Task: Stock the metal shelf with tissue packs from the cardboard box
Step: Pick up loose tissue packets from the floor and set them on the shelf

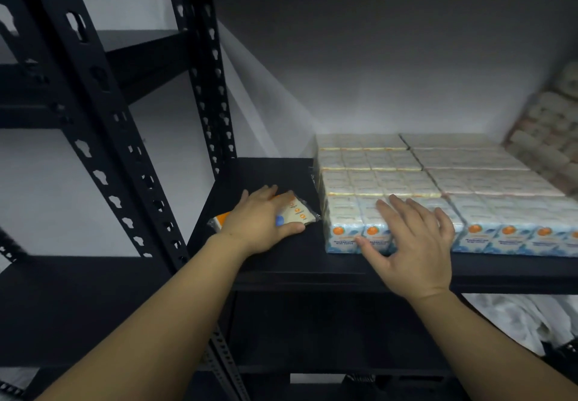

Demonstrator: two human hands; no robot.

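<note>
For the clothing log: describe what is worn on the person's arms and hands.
Nothing is worn. Both forearms are bare as far back as the frame shows, with no sleeve in view. The left hand and the right hand have no gloves, and no rings, watch or wristband can be seen. Fingernails look short and unpainted.

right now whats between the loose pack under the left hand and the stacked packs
Only bare black shelf. In the head view, a narrow gap separates the loose pack under the left hand from the stacked packs.

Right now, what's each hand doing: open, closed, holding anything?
Left hand: closed over a loose tissue pack lying on the shelf.
Right hand: open, fingers spread on the front stacked packs, gripping nothing.
</note>
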